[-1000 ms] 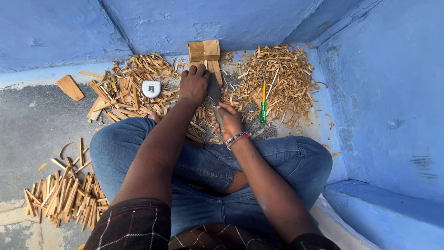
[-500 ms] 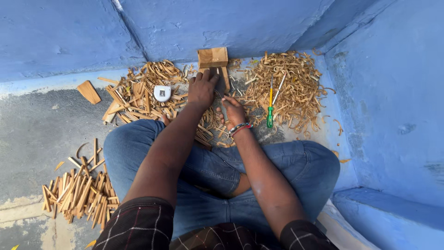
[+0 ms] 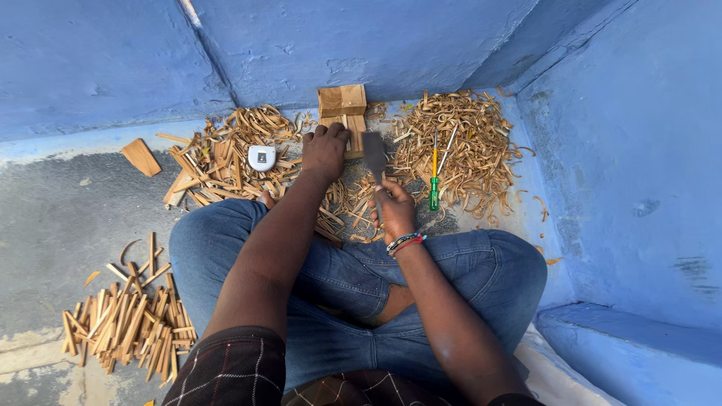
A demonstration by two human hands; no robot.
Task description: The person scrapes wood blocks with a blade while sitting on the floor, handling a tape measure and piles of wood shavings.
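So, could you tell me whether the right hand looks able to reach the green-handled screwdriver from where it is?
Probably yes: the screwdriver lies beside the right hand with nothing between, though that hand grips a flat blade.

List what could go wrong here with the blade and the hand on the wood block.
1. The left hand rests on the wooden block right beside the flat blade held by the right hand; a slip might cut the fingers.
2. Loose wood shavings surround the block, so it may shift.
3. The screwdriver lies close to the blade's swing.
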